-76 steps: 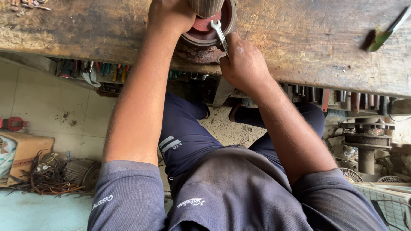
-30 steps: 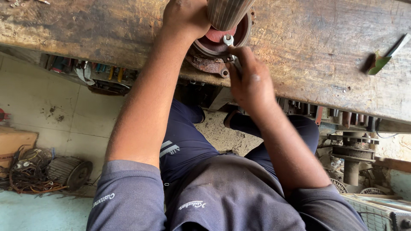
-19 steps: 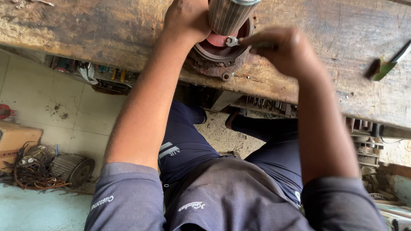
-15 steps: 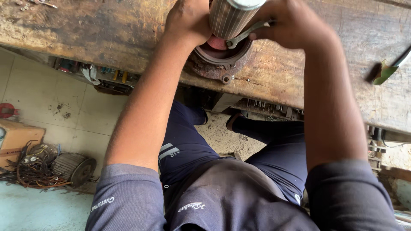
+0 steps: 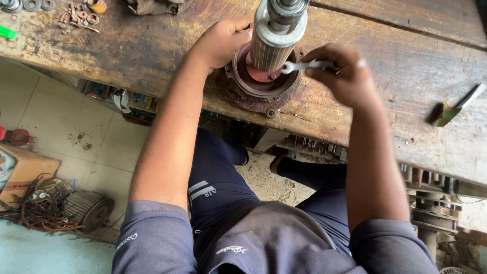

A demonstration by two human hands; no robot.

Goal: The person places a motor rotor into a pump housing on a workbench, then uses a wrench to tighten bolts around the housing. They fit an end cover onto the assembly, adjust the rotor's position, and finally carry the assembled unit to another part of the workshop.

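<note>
A ribbed metal rotor stands upright in a rusty round end cover with a red inner face, near the front edge of a worn wooden bench. My left hand grips the cover's left rim. My right hand holds a small silver spanner by its handle. The spanner's head sits at a bolt on the red face, just right of the rotor's base.
Washers, nuts and screws lie at the bench's far left, next to a dark rag. A green-handled tool lies at the right. On the floor at left are a cardboard box, tangled wire and a motor part.
My right hand has swung the spanner from the cover's near side round to the right of the rotor. The view has shifted down the bench. My left hand stays on the cover.
</note>
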